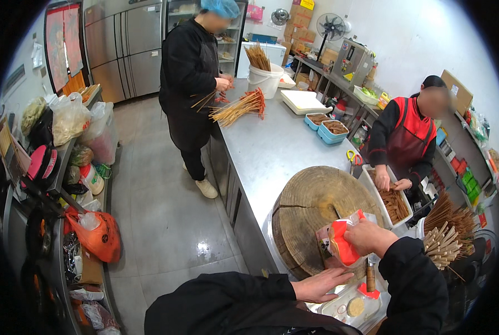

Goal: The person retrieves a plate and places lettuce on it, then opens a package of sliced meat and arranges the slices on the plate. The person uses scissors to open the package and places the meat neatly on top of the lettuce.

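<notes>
A round wooden chopping block (304,222) with a crack stands at the near end of the steel table. On its right side is an open plastic food packet (340,247), bright red at the mouth. My right hand (369,238) grips the packet at its red opening; some fingertips are hidden. My left hand (322,285) lies palm down by the block's near edge, fingers stretched out, close to the packet's lower end and holding nothing. Beside the packet is a wooden handle (371,278), its tool partly hidden. Below lies a clear tray (337,310) with a pale round piece (355,307).
Scissors (353,158) lie beyond the block. At right, a co-worker handles brown strips in a white bin (406,222), near bundled sticks (444,245). Blue containers (332,135) and skewers (241,106) sit farther along the steel table (258,146), where another co-worker stands.
</notes>
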Demonstrator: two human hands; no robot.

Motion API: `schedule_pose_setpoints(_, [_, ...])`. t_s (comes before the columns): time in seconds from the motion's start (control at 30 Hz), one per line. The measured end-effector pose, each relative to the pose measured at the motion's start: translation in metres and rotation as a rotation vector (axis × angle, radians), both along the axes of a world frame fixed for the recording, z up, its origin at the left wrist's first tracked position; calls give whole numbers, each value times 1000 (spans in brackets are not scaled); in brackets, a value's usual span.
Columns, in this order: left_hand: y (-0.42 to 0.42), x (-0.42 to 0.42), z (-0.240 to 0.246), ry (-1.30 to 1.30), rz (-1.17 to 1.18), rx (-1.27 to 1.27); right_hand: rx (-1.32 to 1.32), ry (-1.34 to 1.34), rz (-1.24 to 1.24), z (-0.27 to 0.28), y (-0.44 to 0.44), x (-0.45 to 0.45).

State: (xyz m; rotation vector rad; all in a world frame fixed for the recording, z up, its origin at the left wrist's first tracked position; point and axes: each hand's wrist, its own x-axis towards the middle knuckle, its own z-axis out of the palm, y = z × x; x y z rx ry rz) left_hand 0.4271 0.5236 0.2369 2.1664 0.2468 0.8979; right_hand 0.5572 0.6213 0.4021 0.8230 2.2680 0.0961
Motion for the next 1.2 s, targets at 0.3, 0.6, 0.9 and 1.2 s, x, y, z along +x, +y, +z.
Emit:
schedule_pose_setpoints(0.3, [-1, -3, 12, 69, -1, -61, 160, 407, -74, -9, -6, 12])
schedule_pose_setpoints(0.6, [-17, 6, 16, -38, -62, -134, -331, 1615, -926, 36, -13, 33])
schedule_pose_setpoints(0.9, [-31, 47, 58, -260, -438, -1103, -203, 1747, -1140, 70, -119, 97])
schedule_pose_setpoints(1.2, [-116, 185, 115, -285, -537, -787, -50, 1221, -1309, 60, -312, 217])
